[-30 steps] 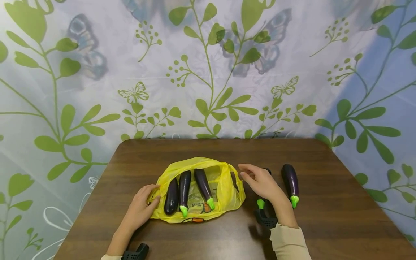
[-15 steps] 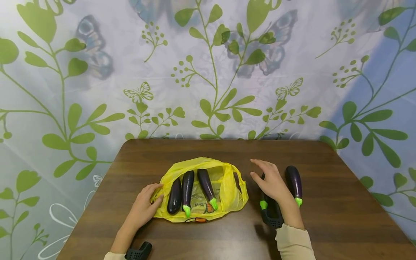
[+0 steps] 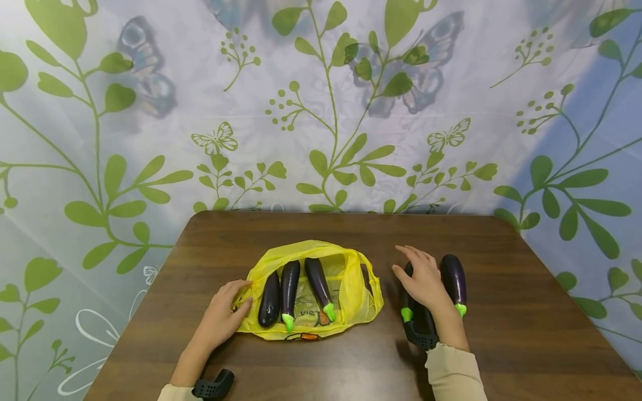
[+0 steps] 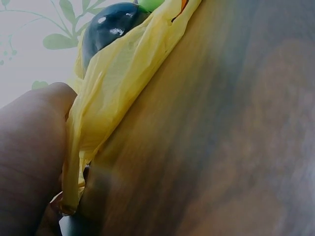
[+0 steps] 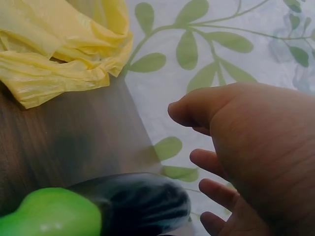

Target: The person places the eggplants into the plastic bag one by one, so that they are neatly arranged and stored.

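A yellow plastic bag point(image 3: 362, 301) lies on its side, its mouth spread toward me. Inside it rest three dark purple eggplants: the left one point(image 3: 269, 303), the middle one point(image 3: 290, 287) and the right one point(image 3: 318, 285). My left hand point(image 3: 220, 314) grips the bag's left edge, the yellow film point(image 4: 106, 101) caught between thumb and fingers in the left wrist view. To the bag's right, my right hand point(image 3: 425, 283) hovers over a green-capped eggplant point(image 5: 142, 201), fingers apart and holding nothing; it partly hides that eggplant in the head view. Another eggplant point(image 3: 453, 281) lies just right of this hand.
A brown wooden table point(image 3: 351, 370) carries everything. Behind it hangs a cloth point(image 3: 281, 139) printed with green leaves and butterflies. Black wrist mounts are worn on the left wrist point(image 3: 214, 385) and the right wrist point(image 3: 422, 337).
My right hand has moved away from the bag's right side to above the nearer loose eggplant. The left hand stays at the bag's edge. The head view has shifted slightly.
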A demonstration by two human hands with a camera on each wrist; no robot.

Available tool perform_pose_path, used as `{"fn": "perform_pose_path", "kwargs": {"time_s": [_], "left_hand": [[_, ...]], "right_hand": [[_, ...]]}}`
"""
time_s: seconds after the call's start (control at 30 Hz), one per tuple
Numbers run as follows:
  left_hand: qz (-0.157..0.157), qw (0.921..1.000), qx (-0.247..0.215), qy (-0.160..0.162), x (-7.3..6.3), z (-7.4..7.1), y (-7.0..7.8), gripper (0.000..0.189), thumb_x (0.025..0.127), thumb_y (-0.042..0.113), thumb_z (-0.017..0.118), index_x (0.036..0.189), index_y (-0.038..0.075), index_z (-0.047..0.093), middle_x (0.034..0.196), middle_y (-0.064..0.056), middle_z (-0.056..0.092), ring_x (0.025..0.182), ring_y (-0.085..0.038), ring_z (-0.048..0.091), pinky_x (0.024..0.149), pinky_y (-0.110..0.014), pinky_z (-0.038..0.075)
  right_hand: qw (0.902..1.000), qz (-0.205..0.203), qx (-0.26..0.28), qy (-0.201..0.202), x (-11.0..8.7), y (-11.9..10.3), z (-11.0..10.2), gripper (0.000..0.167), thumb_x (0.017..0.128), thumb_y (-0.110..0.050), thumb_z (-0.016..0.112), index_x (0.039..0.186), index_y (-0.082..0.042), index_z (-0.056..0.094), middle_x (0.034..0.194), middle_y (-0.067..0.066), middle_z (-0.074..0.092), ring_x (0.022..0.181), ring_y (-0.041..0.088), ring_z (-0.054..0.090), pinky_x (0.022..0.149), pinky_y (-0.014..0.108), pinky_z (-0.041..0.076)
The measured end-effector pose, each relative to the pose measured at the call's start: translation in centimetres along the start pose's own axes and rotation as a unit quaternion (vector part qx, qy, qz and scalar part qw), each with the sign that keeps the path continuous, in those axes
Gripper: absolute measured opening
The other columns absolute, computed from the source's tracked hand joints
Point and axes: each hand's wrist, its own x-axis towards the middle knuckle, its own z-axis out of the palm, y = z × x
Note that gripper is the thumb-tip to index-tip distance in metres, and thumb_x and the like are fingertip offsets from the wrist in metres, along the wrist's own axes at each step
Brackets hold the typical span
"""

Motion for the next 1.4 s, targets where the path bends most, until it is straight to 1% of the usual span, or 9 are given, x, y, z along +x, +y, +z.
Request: {"fn": "perform_pose_path", "kwargs": {"time_s": [0.23,0.37,0.47,0.6,0.7,0.87,1.03,1.17,1.4], "left_hand": [[-0.005,1.0,0.003,-0.004,0.1,0.0,0.0,0.035,0.099,0.014,0.069,0.133,0.007,0.065,0.134,-0.016,0.063,0.127,-0.04,0.056,0.104,-0.064,0.044],[-0.008,1.0,0.001,-0.006,0.1,-0.1,0.1,0.035,0.099,0.014,0.069,0.133,0.006,0.065,0.135,-0.016,0.062,0.128,-0.041,0.056,0.104,-0.065,0.044],[-0.011,0.9999,0.0,-0.006,0.1,-0.1,0.2,0.035,0.099,0.013,0.068,0.133,0.006,0.065,0.135,-0.017,0.062,0.128,-0.041,0.055,0.104,-0.064,0.044],[-0.015,0.9998,-0.001,-0.01,0.1,-0.2,0.3,0.035,0.099,0.013,0.068,0.133,0.005,0.064,0.136,-0.018,0.062,0.129,-0.041,0.055,0.105,-0.064,0.044],[-0.015,0.9998,0.0,-0.011,0.0,-0.1,0.3,0.035,0.099,0.013,0.068,0.133,0.005,0.064,0.136,-0.018,0.061,0.129,-0.041,0.055,0.105,-0.064,0.044],[-0.011,0.9999,0.002,-0.008,0.0,-0.1,0.1,0.035,0.1,0.014,0.067,0.133,0.006,0.064,0.136,-0.017,0.062,0.129,-0.041,0.055,0.105,-0.065,0.043],[-0.009,0.9999,0.005,-0.006,0.1,-0.2,0.1,0.035,0.1,0.015,0.067,0.133,0.006,0.064,0.136,-0.017,0.062,0.129,-0.041,0.055,0.105,-0.065,0.044],[-0.011,0.9999,0.006,-0.007,0.1,-0.2,0.2,0.035,0.1,0.015,0.067,0.134,0.006,0.064,0.136,-0.017,0.062,0.129,-0.041,0.055,0.105,-0.065,0.043],[-0.023,0.9996,0.006,-0.014,0.0,-0.2,0.3,0.036,0.101,0.016,0.067,0.135,0.007,0.063,0.138,-0.017,0.061,0.132,-0.041,0.053,0.107,-0.065,0.042]], "right_hand": [[0.9999,0.002,0.01,-0.004,0.0,0.5,0.4,0.053,0.103,-0.02,0.062,0.152,-0.004,0.048,0.158,0.032,0.035,0.143,0.061,0.023,0.106,0.082,0.023],[0.9999,-0.001,0.013,0.003,0.2,0.7,0.5,0.052,0.102,-0.017,0.062,0.15,0.0,0.048,0.156,0.034,0.036,0.143,0.06,0.026,0.112,0.076,0.02],[0.9999,0.016,0.004,-0.001,0.2,0.7,0.5,0.054,0.102,-0.018,0.062,0.15,0.001,0.047,0.157,0.035,0.034,0.144,0.059,0.026,0.115,0.073,0.02],[0.9974,0.062,-0.028,-0.025,0.0,0.6,0.5,0.058,0.102,-0.025,0.061,0.154,-0.005,0.044,0.161,0.032,0.029,0.145,0.058,0.023,0.111,0.077,0.027],[0.9947,0.081,-0.049,-0.039,-0.1,0.7,0.6,0.061,0.102,-0.028,0.061,0.156,-0.008,0.042,0.163,0.029,0.028,0.146,0.056,0.023,0.107,0.078,0.031],[0.9925,0.094,-0.065,-0.045,0.0,0.6,0.8,0.062,0.102,-0.03,0.06,0.157,-0.01,0.04,0.163,0.027,0.029,0.146,0.053,0.026,0.102,0.078,0.035],[0.9913,0.102,-0.075,-0.037,0.3,0.4,1.2,0.061,0.101,-0.031,0.061,0.156,-0.011,0.043,0.162,0.024,0.034,0.145,0.05,0.033,0.1,0.076,0.039],[0.9909,0.106,-0.076,-0.03,0.3,0.1,1.3,0.059,0.1,-0.03,0.063,0.154,-0.012,0.047,0.16,0.023,0.038,0.142,0.049,0.038,0.098,0.074,0.042],[0.9898,0.115,-0.077,-0.032,0.3,0.1,1.1,0.06,0.099,-0.029,0.065,0.154,-0.012,0.047,0.16,0.023,0.038,0.142,0.049,0.04,0.097,0.073,0.044]]}}
